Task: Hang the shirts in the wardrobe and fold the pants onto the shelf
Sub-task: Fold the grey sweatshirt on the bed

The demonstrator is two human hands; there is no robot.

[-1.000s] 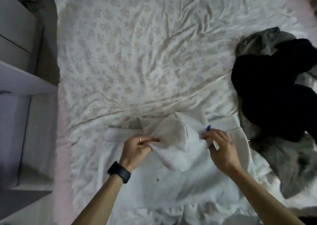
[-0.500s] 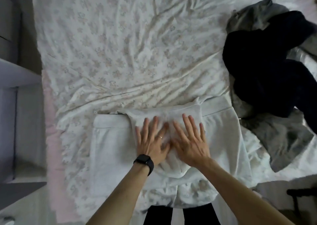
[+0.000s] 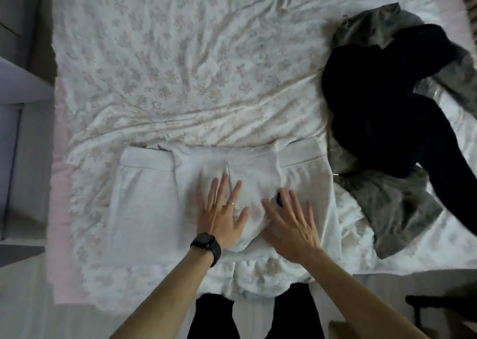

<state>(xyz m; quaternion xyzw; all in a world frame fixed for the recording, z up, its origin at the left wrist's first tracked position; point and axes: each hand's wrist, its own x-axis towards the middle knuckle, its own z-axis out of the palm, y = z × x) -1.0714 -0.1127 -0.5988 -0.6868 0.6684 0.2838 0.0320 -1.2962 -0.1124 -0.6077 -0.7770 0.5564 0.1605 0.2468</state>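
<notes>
While left hand (image 3: 222,217) and right hand (image 3: 291,230) press pants (image 3: 144,204) | fingers (image 3: 215,191) straight, holding nothing | floral bedsheet (image 3: 193,67)

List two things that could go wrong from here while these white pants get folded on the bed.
1. Both the left hand and right hand only press flat on the white pants; the folded-in middle flap may spring open once they lift.
2. The grey garment lies right against the pants' right edge, so it might get caught in the next fold.
</notes>
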